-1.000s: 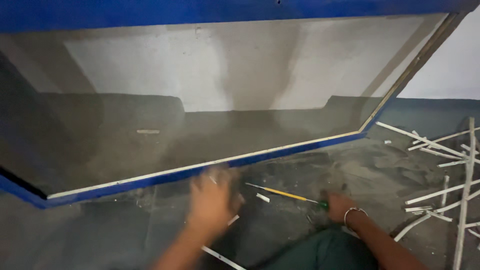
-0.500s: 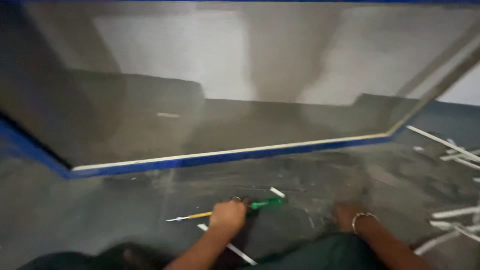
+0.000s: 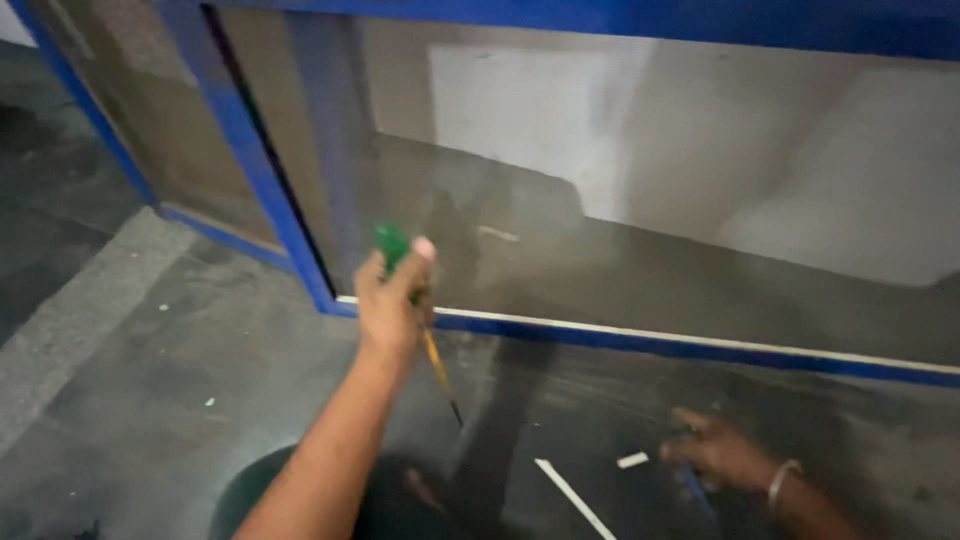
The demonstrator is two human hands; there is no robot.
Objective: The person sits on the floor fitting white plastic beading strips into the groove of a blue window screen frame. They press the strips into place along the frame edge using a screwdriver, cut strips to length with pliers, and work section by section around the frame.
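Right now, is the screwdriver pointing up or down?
Down. The left hand grips the screwdriver by its green handle, with the yellow shaft slanting down toward the floor.

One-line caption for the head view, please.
Left hand raises a green-handled screwdriver, tip down, before a blue-framed glass panel; right hand rests on the floor.

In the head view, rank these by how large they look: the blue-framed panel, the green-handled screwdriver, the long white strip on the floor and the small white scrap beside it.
1. blue-framed panel
2. green-handled screwdriver, held in the left hand
3. long white strip, which looks close to the screwdriver, so that order is unsure
4. small white scrap
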